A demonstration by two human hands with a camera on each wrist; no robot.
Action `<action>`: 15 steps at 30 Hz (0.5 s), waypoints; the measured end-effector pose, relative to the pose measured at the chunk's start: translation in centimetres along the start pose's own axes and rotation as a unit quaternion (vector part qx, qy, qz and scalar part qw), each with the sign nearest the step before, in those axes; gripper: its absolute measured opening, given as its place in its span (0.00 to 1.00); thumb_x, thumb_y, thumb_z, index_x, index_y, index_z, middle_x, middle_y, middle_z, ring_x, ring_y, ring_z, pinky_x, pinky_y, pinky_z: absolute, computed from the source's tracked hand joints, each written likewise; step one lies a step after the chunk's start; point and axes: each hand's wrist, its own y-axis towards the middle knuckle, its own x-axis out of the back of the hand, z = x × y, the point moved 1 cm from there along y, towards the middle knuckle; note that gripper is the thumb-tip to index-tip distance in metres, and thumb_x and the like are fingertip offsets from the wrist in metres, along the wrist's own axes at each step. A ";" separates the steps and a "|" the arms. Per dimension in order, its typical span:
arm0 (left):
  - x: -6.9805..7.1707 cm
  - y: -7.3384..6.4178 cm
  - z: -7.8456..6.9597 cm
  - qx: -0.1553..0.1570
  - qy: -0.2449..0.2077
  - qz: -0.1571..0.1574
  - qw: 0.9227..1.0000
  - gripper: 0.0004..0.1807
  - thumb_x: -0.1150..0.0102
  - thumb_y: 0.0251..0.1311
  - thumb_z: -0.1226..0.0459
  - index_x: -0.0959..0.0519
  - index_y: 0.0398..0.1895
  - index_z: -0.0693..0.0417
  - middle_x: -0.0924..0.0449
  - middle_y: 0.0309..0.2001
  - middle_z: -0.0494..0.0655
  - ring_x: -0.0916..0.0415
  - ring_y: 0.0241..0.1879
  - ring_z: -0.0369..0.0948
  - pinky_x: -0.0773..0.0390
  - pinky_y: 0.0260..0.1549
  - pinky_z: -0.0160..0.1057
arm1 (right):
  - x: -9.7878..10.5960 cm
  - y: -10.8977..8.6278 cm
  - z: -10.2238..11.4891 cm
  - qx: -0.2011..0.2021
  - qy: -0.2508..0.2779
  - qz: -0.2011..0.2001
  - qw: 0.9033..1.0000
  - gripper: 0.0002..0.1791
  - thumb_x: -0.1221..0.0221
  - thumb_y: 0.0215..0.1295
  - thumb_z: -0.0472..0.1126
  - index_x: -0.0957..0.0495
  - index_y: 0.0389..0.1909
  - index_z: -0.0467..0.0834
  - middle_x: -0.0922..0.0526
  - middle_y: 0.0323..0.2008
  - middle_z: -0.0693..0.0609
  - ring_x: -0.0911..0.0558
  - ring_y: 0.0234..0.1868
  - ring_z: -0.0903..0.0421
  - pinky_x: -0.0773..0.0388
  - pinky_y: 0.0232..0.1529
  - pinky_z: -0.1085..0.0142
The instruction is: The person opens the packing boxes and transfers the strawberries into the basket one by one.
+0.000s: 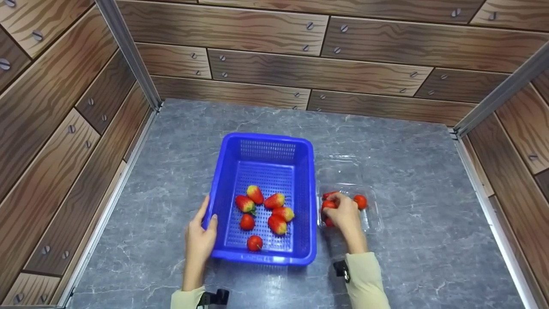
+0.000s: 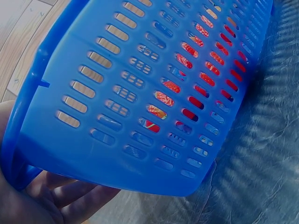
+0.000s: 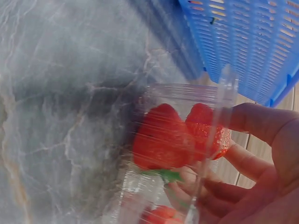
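My left hand (image 1: 201, 238) grips the left rim of a blue perforated plastic basket (image 1: 312, 193), thumb over the rim, fingers outside. In the basket lie several red strawberries with yellow ends (image 1: 277, 224) and two small round tomatoes (image 1: 254, 243). To its right, my right hand (image 1: 345, 214) reaches into a clear plastic fruit box (image 1: 371, 221). In the right wrist view, thumb and fingers pinch a strawberry (image 3: 203, 128). Beside it, behind the clear wall, a larger red fruit (image 3: 161, 137) shows near a green leaf. A tomato (image 1: 360, 201) sits at the box's right side.
The fruit box's transparent lid (image 1: 341, 167) lies folded back behind it. All this stands on a grey marbled tabletop (image 1: 411, 180). Wood-patterned panels (image 1: 266, 64) close off the back and both sides, with metal posts (image 1: 133, 56) at the corners.
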 end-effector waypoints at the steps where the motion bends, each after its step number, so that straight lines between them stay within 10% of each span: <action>1: 0.0 0.0 0.0 0.000 0.000 0.000 1.000 0.30 0.42 0.63 0.72 0.30 0.70 0.53 0.30 0.67 0.56 0.32 0.66 0.54 0.35 0.66 0.53 | 0.1 0.0 0.1 0.000 0.003 0.000 1.000 0.13 0.36 0.47 0.33 0.17 0.38 0.38 0.14 0.35 0.40 0.18 0.39 0.40 0.23 0.42 0.45; 15: 0.0 0.0 0.0 0.016 0.001 -0.001 1.000 0.30 0.42 0.64 0.72 0.29 0.70 0.50 0.29 0.66 0.56 0.32 0.66 0.54 0.34 0.65 0.53 | 2.4 -0.1 3.1 0.015 0.027 -0.017 0.999 0.14 0.35 0.48 0.35 0.17 0.40 0.39 0.14 0.34 0.43 0.16 0.36 0.46 0.23 0.40 0.51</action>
